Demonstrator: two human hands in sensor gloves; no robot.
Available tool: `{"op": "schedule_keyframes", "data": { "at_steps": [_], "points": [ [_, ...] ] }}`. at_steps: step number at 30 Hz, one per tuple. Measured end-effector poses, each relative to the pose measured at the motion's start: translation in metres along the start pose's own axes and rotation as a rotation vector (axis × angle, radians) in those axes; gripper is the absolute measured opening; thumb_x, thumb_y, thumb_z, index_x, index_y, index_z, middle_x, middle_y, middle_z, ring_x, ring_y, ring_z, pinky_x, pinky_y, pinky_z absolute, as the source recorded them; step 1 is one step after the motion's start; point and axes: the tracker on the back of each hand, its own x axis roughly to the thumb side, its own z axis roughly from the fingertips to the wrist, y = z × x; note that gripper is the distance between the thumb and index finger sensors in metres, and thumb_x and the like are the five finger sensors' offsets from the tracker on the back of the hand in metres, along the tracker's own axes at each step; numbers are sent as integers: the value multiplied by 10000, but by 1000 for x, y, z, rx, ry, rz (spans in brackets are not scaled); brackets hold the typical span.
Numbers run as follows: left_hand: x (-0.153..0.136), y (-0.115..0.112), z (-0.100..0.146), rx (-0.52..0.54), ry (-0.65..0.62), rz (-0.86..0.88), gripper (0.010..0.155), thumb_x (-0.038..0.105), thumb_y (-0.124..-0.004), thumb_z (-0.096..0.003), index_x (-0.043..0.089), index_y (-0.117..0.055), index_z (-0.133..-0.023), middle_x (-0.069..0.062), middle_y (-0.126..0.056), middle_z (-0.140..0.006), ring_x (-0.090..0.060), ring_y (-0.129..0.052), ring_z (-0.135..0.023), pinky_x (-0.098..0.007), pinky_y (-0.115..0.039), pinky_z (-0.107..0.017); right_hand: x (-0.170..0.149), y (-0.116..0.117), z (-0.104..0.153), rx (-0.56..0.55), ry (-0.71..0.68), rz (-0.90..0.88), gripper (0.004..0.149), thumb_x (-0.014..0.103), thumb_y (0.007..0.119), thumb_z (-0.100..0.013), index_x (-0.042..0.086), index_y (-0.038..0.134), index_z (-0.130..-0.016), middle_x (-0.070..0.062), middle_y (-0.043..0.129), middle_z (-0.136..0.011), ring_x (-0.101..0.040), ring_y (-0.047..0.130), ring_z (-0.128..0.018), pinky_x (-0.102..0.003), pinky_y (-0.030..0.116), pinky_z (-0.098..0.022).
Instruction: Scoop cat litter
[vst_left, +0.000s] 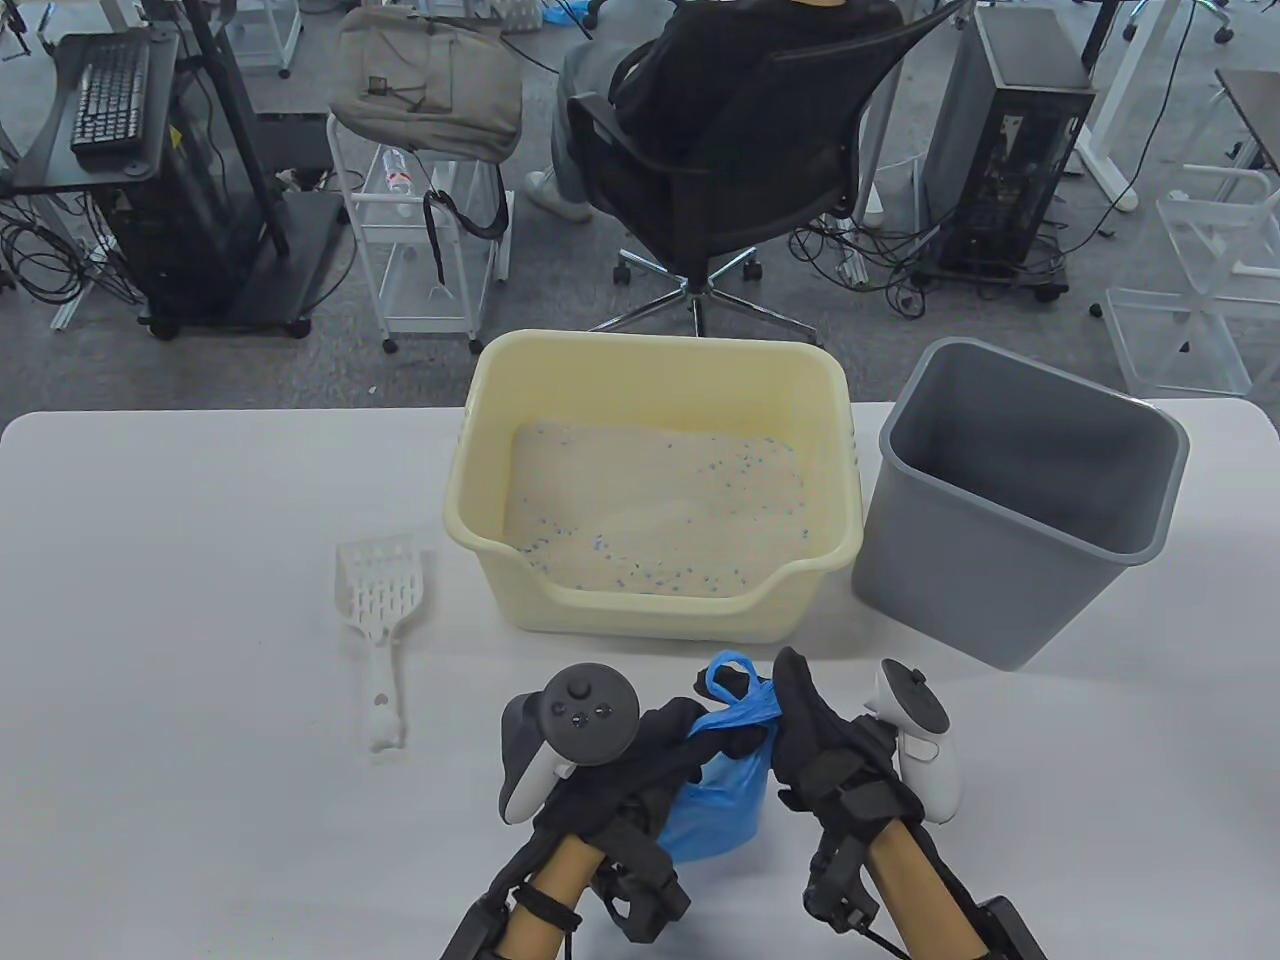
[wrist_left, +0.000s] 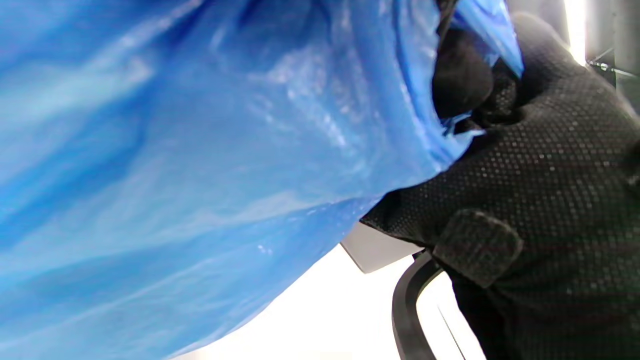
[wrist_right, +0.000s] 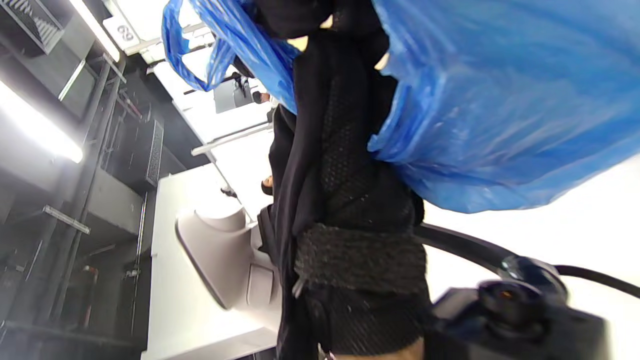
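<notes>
A blue plastic bag (vst_left: 722, 790) hangs between my two hands near the table's front edge. My left hand (vst_left: 672, 740) grips its upper edge from the left, and my right hand (vst_left: 800, 715) grips it from the right, near a handle loop (vst_left: 733, 680). The bag fills the left wrist view (wrist_left: 200, 175) and shows in the right wrist view (wrist_right: 500, 110). A cream litter box (vst_left: 655, 500) with pale litter (vst_left: 650, 520) stands behind the hands. A white slotted scoop (vst_left: 382, 620) lies on the table to its left, apart from both hands.
A grey bin (vst_left: 1020, 500) stands right of the litter box. The white table (vst_left: 200, 700) spreads to the left of the scoop. Beyond the far edge are an office chair (vst_left: 740, 150), carts and computer towers.
</notes>
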Motion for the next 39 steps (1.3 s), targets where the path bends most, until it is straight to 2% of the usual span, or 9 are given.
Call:
{"op": "schedule_keyframes", "data": {
  "at_steps": [12, 17, 20, 24, 26, 31, 33, 34, 39],
  "points": [
    [-19, 13, 0, 27, 65, 147, 421, 374, -698, -600, 80, -811, -880, -8, -966, -534, -250, -996, -417, -513, -800, -527, 13, -4, -2, -77, 34, 297, 378, 387, 874, -490, 390, 830, -865, 35, 847, -836, -278, 896, -684, -509, 669, -667],
    [-16, 15, 1, 13, 64, 147, 408, 351, -705, -603, 73, -807, -884, -9, -974, -560, -251, -1007, -439, -510, -803, -532, 24, 3, 1, -212, 32, 658, 641, 304, 883, -497, 310, 571, -1056, 23, 757, -933, -180, 954, -575, -434, 756, -615],
    [-15, 14, 1, -10, 18, 178, 441, 355, -711, -600, 71, -779, -930, -17, -982, -617, -252, -1020, -469, -505, -805, -544, 29, 12, 7, -399, -42, 873, 427, 335, 846, -532, 406, 708, -930, 73, 720, -964, -136, 949, -662, -404, 746, -684],
    [-18, 14, 2, -23, -37, 420, 568, 373, -560, -630, 4, -641, -1054, -185, -957, -804, -282, -1086, -509, -498, -843, -539, 29, 12, 15, -604, -171, 935, 400, 368, 833, -536, 428, 693, -905, 92, 719, -957, -90, 963, -701, -353, 761, -709],
    [-23, 14, 2, 100, 69, 437, 530, 265, -598, -625, 11, -569, -1088, -264, -869, -885, -204, -1138, -375, -438, -934, -424, 30, 11, 19, -594, -198, 864, 439, 399, 838, -532, 432, 656, -930, 98, 758, -936, -72, 982, -710, -335, 773, -717],
    [-18, 7, -3, -89, -15, 324, 845, 359, -718, -594, 124, -140, -1163, -294, -524, -1114, -190, -1056, -446, -442, -882, -451, 32, 14, 19, -532, -260, 839, 424, 453, 843, -506, 421, 695, -902, 107, 874, -849, -80, 1005, -670, -329, 780, -693],
    [-13, 9, -2, -37, -32, 224, 658, 370, -696, -595, 111, -469, -1156, -262, -686, -1049, -219, -1047, -421, -462, -871, -443, 31, 14, 18, -490, -252, 788, 411, 460, 830, -507, 398, 722, -899, 97, 897, -831, -90, 1012, -654, -330, 783, -687],
    [-11, 11, -1, 11, -37, 182, 503, 368, -672, -600, 99, -725, -1022, -207, -837, -947, -231, -1049, -411, -474, -868, -442, 30, 13, 17, -482, -242, 758, 404, 458, 822, -507, 384, 738, -896, 85, 910, -820, -104, 1016, -644, -338, 782, -682],
    [-5, 18, 5, 83, -57, 16, 506, 422, -574, -597, 115, -848, -890, -212, -914, -866, -430, -995, -666, -613, -748, -590, 33, 4, 20, -493, -228, 717, 388, 451, 745, -533, 329, 760, -900, 38, 939, -815, -170, 1015, -651, -377, 764, -678]
  ]
}}
